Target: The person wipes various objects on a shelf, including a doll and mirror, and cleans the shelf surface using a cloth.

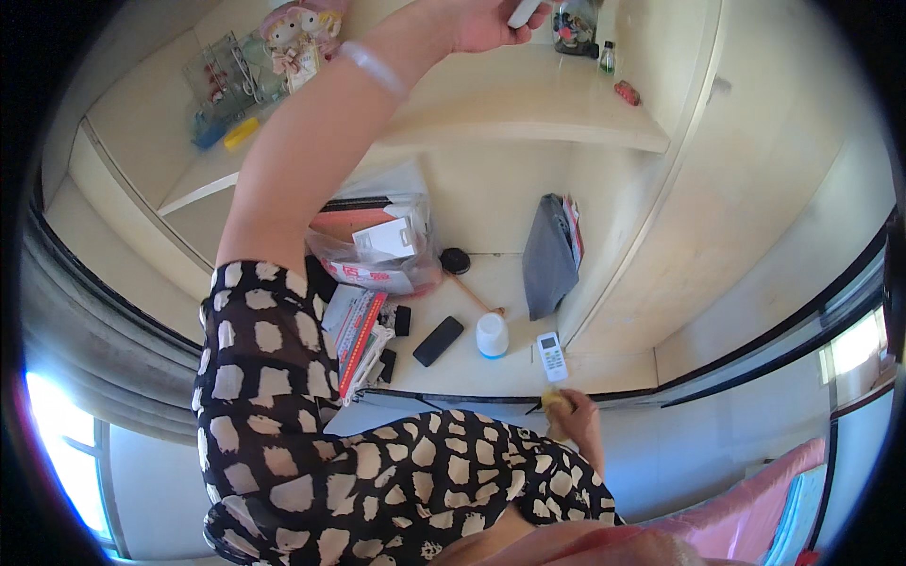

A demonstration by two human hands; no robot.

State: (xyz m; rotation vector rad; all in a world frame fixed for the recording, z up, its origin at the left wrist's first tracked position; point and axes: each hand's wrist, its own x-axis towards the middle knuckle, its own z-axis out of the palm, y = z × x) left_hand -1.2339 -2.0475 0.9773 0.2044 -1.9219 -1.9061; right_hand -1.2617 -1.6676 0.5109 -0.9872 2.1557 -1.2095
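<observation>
Reaching up over the upper shelf (528,118), my left hand (481,25) is closed around a small white object (525,11), partly cut off by the picture's top edge. A glass jar (575,26) of small mixed items stands just right of it, with a small dark-capped bottle (607,58) and a red item (627,92) beyond. Low at the right, my right hand (582,424) grips a crumpled yellowish cloth (555,404) by the lower shelf's front edge. Just above the cloth lies a white remote control (550,357).
On the lower shelf are a white bottle (492,336), a black phone-like object (438,341), a round black-headed stick (455,261), a grey folder (551,257), and a clear plastic bag (368,250) of boxes. Dolls (293,38), a wire rack (222,71) and a yellow item (242,133) sit upper left.
</observation>
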